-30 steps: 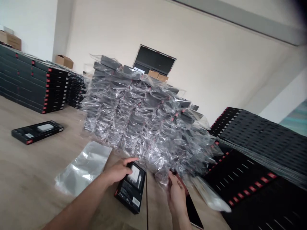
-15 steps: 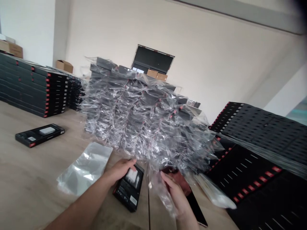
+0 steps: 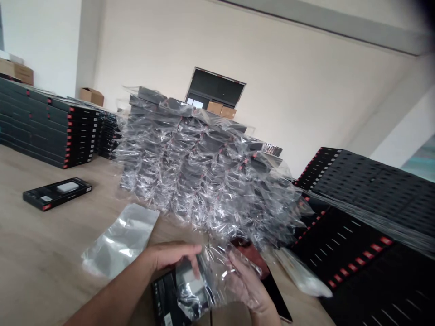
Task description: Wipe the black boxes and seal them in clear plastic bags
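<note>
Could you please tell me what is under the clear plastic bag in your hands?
Under the clear plastic bag sits a black box, its white picture showing through the film. The left hand and film creases hide most of its printing.

Black box (image 3: 162, 296) half-hidden behind plastic bag (image 3: 217, 283)

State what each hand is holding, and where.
The right hand pinches a clear plastic bag by its edge. The left hand's fingers rest on the bag, over a black retail box; whether they grip the box cannot be told.
</note>
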{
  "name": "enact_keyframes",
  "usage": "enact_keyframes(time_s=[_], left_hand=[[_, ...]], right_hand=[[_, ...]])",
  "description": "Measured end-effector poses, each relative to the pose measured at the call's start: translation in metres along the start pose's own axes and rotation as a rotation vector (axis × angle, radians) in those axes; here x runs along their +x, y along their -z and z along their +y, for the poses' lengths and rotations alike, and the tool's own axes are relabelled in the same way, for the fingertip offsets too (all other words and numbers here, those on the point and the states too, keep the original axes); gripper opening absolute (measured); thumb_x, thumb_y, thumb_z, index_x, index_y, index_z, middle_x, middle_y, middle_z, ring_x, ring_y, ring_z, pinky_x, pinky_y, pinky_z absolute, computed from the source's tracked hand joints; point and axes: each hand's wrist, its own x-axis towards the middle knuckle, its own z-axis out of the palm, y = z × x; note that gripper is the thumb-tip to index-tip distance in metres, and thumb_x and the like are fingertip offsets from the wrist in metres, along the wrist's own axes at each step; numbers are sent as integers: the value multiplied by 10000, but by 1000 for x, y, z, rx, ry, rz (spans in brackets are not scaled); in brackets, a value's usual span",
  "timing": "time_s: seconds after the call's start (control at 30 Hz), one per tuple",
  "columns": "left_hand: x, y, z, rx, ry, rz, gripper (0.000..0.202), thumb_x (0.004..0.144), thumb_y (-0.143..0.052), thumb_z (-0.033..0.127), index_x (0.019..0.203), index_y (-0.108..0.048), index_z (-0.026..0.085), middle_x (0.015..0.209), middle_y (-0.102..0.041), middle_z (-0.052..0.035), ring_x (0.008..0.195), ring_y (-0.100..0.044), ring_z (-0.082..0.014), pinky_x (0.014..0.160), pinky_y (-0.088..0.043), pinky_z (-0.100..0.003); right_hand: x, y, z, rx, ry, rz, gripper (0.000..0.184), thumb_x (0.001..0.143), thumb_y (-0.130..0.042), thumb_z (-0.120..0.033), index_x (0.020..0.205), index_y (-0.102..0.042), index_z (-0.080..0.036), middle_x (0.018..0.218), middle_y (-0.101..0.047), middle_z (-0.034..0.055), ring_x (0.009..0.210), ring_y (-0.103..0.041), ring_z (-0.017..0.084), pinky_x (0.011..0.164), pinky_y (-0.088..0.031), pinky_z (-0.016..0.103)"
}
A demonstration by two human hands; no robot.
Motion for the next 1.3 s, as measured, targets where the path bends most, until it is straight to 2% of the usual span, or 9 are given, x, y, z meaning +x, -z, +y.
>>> enact_keyframes(time_s=[0.13,0.37,0.43,0.57,0.63,0.87,1.03,1.17,1.3], left_hand=[[0,5,0,182,-43,9,212,652,-705,420,711,-748,222,696,-617,38,653,-477,-127,595,-328,-231],[22,-5,-17,38,-26,389,306,711,-614,480,675,-690,186,584,-537,34,556,-453,-122,538,-294,-238],[28,-7,-20,65,-58,466,332,731,-596,492,635,-673,184,575,-536,28,554,-455,-124,546,-293,-242],[34,-6,-25,58,-99,509,391,753,-579,539,607,-667,187,617,-593,5,606,-512,-145,595,-350,-248],[33,-4,-25,42,-86,509,432,763,-560,571,610,-675,184,618,-603,-4,612,-530,-152,606,-372,-252],[23,-2,-20,27,-8,378,295,613,-732,398,807,-744,177,701,-666,7,678,-571,-167,583,-384,-234],[27,-1,-24,47,-30,425,237,641,-690,372,726,-737,157,649,-646,9,643,-544,-145,562,-355,-227],[31,1,-30,15,-50,393,260,619,-714,396,729,-733,162,657,-644,13,622,-527,-130,563,-348,-221],[33,3,-32,27,-42,392,306,580,-748,430,706,-724,152,634,-623,14,588,-486,-117,541,-323,-222]], right_hand=[[18,14,-1,-56,67,252,378,615,-797,-495,731,-650,-167,602,-636,17,495,-600,153,448,-478,249],[27,29,-13,-98,541,710,295,691,-643,-502,821,-601,-241,760,-649,-36,813,-606,172,764,-481,289],[21,12,-10,-283,616,631,278,671,-683,-470,778,-620,-221,736,-637,-36,779,-579,174,751,-450,276],[12,-35,7,-860,627,93,195,652,-729,-322,785,-654,-202,735,-628,-24,715,-557,166,684,-415,259],[12,-48,15,-975,616,-14,103,694,-688,-280,748,-644,-204,719,-614,-27,697,-546,153,665,-399,248],[20,-36,19,-994,558,-15,230,814,-546,-351,643,-548,-198,624,-514,-35,624,-476,136,599,-360,238],[16,-42,18,-974,527,-25,193,760,-641,-386,769,-614,-195,674,-546,-33,655,-500,143,615,-375,236],[15,-46,17,-941,515,-58,233,793,-601,-400,696,-619,-189,648,-550,-23,642,-490,142,605,-372,238],[16,-38,12,-860,590,55,303,800,-590,-467,687,-605,-186,638,-546,-16,633,-497,148,601,-394,242]])
